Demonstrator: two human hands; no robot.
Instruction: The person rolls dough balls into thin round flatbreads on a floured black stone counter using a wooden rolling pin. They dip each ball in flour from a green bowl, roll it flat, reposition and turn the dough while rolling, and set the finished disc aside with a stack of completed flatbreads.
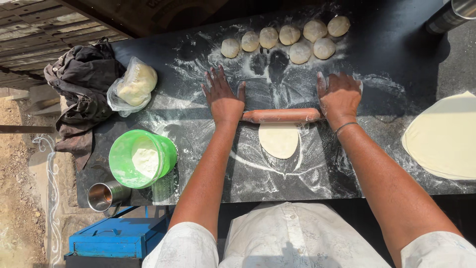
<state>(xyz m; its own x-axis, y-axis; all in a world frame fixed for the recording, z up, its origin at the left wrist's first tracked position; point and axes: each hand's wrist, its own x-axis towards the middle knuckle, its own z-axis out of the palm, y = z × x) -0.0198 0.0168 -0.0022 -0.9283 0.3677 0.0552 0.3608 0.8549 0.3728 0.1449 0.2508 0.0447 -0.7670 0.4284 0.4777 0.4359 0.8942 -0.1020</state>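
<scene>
Rolling pin [281,115] lies across the dough disc's [279,140] twelve-o'clock edge. Left hand [224,99] and right hand [340,97] press its ends, fingers flat and spread. Dough balls [289,34] sit at twelve o'clock.

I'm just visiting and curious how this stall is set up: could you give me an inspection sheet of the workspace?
Surface: black flour-dusted worktop, partly sunlit.
Job's things: wooden rolling pin lying across a flat pale dough disc; eight round dough balls at the far edge; stack of rolled flat sheets at the right.
Clutter: green plastic tub of flour, clear bag of dough, dark crumpled cloth, steel cup.
Grippers: left hand and right hand pressed flat on the pin's ends, fingers spread.
Cables: nothing seen.
Surroundings: blue metal box, dirt ground at the left.
</scene>
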